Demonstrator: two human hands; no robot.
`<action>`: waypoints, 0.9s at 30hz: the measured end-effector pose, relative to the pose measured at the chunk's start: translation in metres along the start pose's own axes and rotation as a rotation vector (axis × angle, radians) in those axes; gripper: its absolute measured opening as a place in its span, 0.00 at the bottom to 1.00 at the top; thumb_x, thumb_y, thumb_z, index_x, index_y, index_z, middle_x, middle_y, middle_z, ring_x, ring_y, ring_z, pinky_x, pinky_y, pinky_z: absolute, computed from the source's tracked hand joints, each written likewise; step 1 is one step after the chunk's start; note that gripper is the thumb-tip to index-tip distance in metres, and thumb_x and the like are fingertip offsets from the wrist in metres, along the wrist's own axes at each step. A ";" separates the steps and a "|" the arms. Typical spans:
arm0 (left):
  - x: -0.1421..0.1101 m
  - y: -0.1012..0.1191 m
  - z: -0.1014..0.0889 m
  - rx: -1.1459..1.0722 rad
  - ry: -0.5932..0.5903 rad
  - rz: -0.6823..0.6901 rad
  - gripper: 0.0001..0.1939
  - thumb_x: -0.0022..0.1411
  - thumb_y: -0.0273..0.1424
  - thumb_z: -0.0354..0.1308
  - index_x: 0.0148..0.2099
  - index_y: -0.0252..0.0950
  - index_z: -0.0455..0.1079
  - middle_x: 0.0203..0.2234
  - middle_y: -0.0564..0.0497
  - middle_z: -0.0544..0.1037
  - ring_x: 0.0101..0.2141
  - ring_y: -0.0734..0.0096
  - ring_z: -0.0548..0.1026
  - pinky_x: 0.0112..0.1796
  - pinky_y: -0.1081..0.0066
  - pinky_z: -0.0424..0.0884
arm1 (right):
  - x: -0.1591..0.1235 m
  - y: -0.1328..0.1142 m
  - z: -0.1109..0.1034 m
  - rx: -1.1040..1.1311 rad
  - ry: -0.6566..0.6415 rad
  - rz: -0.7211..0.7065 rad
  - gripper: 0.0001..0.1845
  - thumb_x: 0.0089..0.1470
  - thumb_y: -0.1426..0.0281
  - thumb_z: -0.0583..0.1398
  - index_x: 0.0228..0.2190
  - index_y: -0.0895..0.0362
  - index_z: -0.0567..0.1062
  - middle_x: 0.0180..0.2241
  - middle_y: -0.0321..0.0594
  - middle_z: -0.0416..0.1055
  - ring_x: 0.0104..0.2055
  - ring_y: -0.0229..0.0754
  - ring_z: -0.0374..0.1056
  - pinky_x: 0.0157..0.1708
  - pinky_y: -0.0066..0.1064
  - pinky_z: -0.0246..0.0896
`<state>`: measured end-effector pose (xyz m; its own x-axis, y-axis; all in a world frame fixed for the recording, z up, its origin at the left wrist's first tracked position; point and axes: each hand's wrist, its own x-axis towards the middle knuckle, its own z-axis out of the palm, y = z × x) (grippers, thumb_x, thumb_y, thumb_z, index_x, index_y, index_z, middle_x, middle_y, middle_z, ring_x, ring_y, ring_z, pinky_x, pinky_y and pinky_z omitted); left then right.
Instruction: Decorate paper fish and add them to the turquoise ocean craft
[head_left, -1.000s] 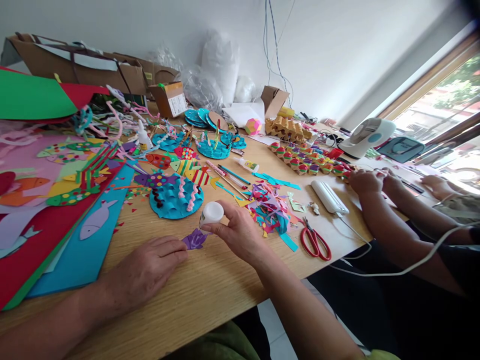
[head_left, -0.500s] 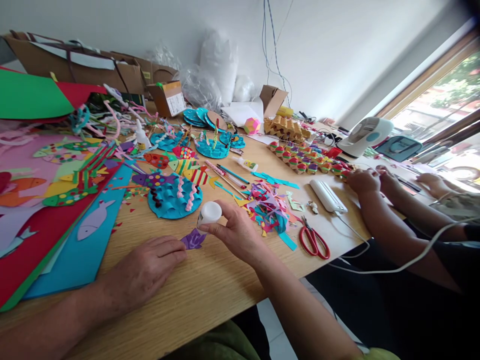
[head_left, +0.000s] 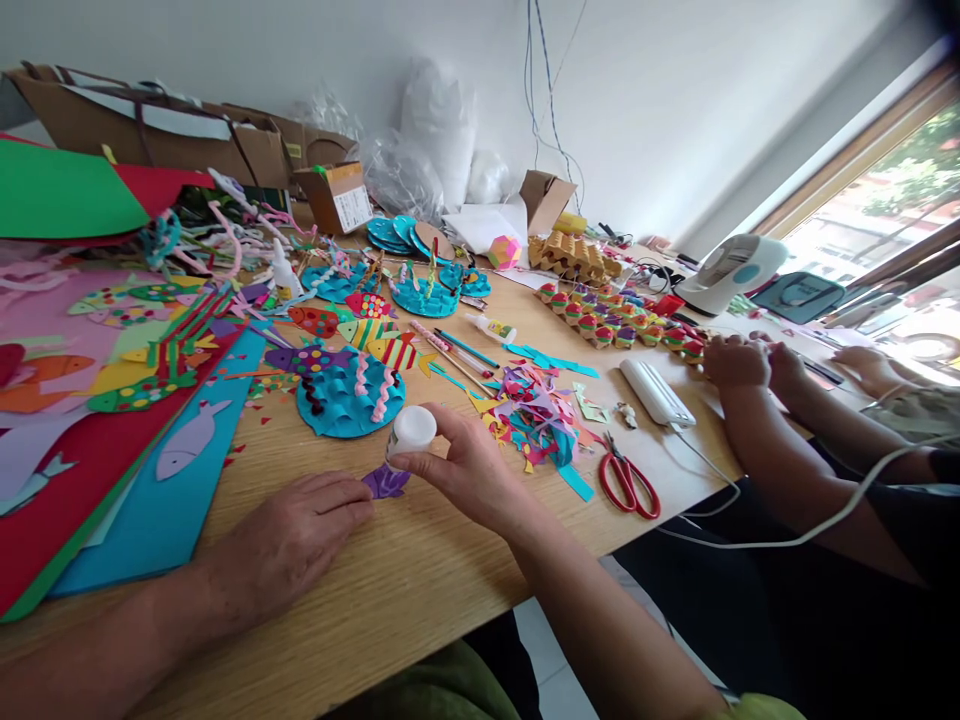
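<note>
My left hand [head_left: 289, 530] rests on the wooden table, its fingers together and their tips holding the nose end of a small purple paper fish [head_left: 386, 484]. Pale wet-looking streaks showed on that fish; the bottle now covers part of it. My right hand [head_left: 469, 465] is closed round a white glue bottle [head_left: 412, 432], which is tipped upside down over the fish. Its nozzle is hidden behind the bottle and fingers. Just beyond lies a blue scalloped disc [head_left: 345, 405] with pink and dark twisted pipe cleaners standing on it.
Paper scraps [head_left: 536, 410] lie right of my right hand, with red-handled scissors [head_left: 630, 485] and a white power strip [head_left: 656, 392]. Coloured sheets [head_left: 165, 510] and paper fish fill the left. Painted egg cartons [head_left: 615, 318] stand farther back. Another person's hands [head_left: 739, 360] work at the right.
My right hand has shifted slightly left with the glue bottle, along the purple fish. My left hand stays in place. The other person's hand at the right has moved a little.
</note>
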<state>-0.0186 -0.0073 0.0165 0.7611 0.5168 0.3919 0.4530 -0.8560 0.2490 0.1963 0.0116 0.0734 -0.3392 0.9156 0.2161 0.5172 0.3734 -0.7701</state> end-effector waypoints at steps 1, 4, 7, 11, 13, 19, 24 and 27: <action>0.001 0.000 -0.001 -0.002 -0.003 -0.006 0.17 0.64 0.21 0.42 0.47 0.39 0.68 0.44 0.53 0.75 0.46 0.68 0.72 0.48 0.68 0.69 | 0.000 0.000 0.000 -0.012 0.001 0.010 0.07 0.48 0.67 0.64 0.30 0.56 0.73 0.28 0.34 0.72 0.31 0.37 0.65 0.30 0.26 0.56; 0.002 -0.001 -0.001 -0.004 0.024 0.025 0.15 0.64 0.22 0.44 0.46 0.38 0.69 0.43 0.51 0.75 0.45 0.68 0.72 0.47 0.68 0.70 | 0.000 -0.001 0.001 -0.022 0.003 0.013 0.08 0.48 0.67 0.64 0.31 0.56 0.73 0.29 0.34 0.72 0.32 0.37 0.66 0.31 0.26 0.57; 0.004 -0.002 -0.001 0.004 0.058 0.085 0.14 0.64 0.22 0.43 0.44 0.36 0.69 0.40 0.48 0.76 0.42 0.68 0.73 0.45 0.69 0.72 | 0.000 -0.003 0.005 -0.004 -0.006 -0.024 0.08 0.49 0.67 0.64 0.31 0.57 0.72 0.30 0.35 0.72 0.32 0.37 0.66 0.31 0.26 0.58; 0.005 0.000 -0.002 -0.008 0.050 0.070 0.15 0.64 0.21 0.43 0.45 0.36 0.69 0.41 0.49 0.76 0.43 0.69 0.73 0.45 0.69 0.72 | -0.002 -0.006 0.005 -0.015 -0.033 -0.027 0.07 0.49 0.67 0.64 0.30 0.57 0.72 0.28 0.34 0.71 0.31 0.36 0.66 0.31 0.26 0.57; 0.005 0.001 -0.003 -0.018 0.038 0.051 0.16 0.64 0.21 0.42 0.47 0.36 0.68 0.42 0.50 0.76 0.44 0.69 0.73 0.46 0.69 0.71 | -0.004 -0.008 0.004 -0.023 -0.034 -0.011 0.08 0.49 0.66 0.64 0.30 0.56 0.72 0.28 0.34 0.70 0.31 0.37 0.66 0.31 0.26 0.56; 0.003 0.002 -0.002 -0.030 0.008 0.038 0.16 0.64 0.20 0.42 0.48 0.35 0.67 0.46 0.50 0.74 0.48 0.68 0.71 0.49 0.70 0.67 | -0.006 -0.010 0.003 -0.021 -0.057 -0.006 0.08 0.48 0.66 0.65 0.30 0.56 0.73 0.28 0.33 0.71 0.30 0.36 0.65 0.30 0.25 0.56; 0.003 -0.002 0.001 -0.020 0.045 0.074 0.15 0.63 0.20 0.43 0.45 0.36 0.68 0.42 0.49 0.75 0.44 0.68 0.72 0.47 0.68 0.70 | 0.001 -0.005 0.008 -0.028 -0.016 -0.022 0.08 0.48 0.67 0.64 0.31 0.56 0.72 0.29 0.34 0.72 0.32 0.37 0.66 0.30 0.25 0.57; 0.002 -0.001 0.000 0.016 0.033 0.070 0.15 0.62 0.20 0.43 0.46 0.36 0.68 0.42 0.49 0.75 0.45 0.67 0.72 0.47 0.68 0.70 | 0.004 -0.003 0.010 -0.010 -0.018 -0.038 0.07 0.49 0.67 0.63 0.31 0.57 0.72 0.30 0.35 0.72 0.33 0.37 0.67 0.32 0.26 0.57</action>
<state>-0.0175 -0.0052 0.0176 0.7755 0.4554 0.4373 0.4067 -0.8901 0.2059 0.1856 0.0130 0.0704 -0.3727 0.8979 0.2343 0.5113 0.4094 -0.7556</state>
